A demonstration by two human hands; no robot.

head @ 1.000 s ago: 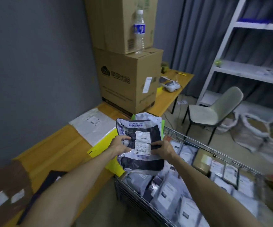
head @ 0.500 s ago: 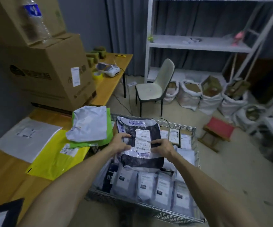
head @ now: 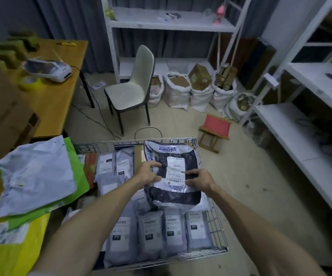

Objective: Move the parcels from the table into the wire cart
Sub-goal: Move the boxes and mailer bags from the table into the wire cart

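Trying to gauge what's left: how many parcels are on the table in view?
3, stacked at left: a grey parcel on top, a green parcel under it, a yellow parcel lowest. Others may be hidden beneath or out of frame.

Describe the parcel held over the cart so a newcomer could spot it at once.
Find the wire cart at bottom centre, packed with rows of grey mailers. Over its right side, the left hand and right hand grip one parcel by its edges. It alone is dark, with a pale glossy border, blue print along the top and a white label in the middle.
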